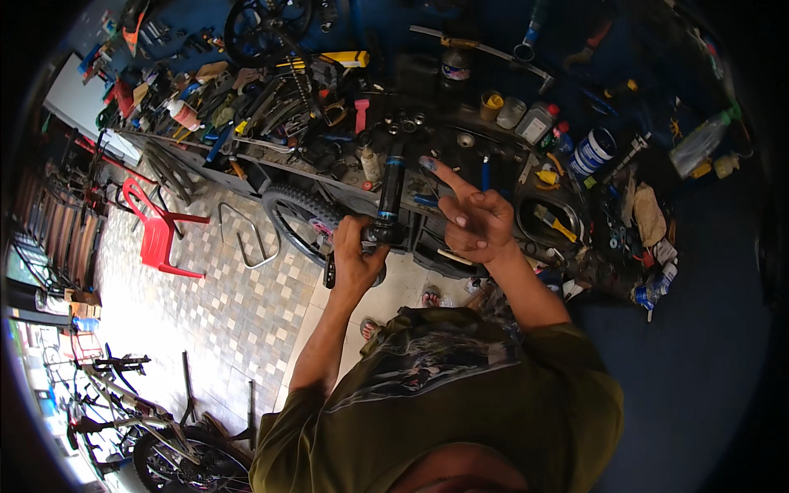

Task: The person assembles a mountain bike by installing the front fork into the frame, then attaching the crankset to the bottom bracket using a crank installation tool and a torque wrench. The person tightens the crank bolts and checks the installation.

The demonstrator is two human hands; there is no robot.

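My left hand [357, 256] is closed around the lower end of a black tubular bicycle part [391, 182] with blue bands, which may be a suspension fork leg. Its tube points away from me, toward the workbench. To the right of it, my right hand [477, 215] is raised with the index finger stretched out and the other fingers loosely curled. A dark bluish smear coats that fingertip, and I see nothing held in this hand. Beyond the tube, a small bottle [370, 164] and several round metal parts [404, 123] stand on the bench.
The cluttered workbench [329, 178] holds tools, bottles, a white-and-blue tub [593, 153] and a yellow-handled brush [555, 222]. A bicycle wheel [300, 218] leans below its front edge. On the tiled floor at left are a red chair [156, 238] and a parked bicycle [156, 427].
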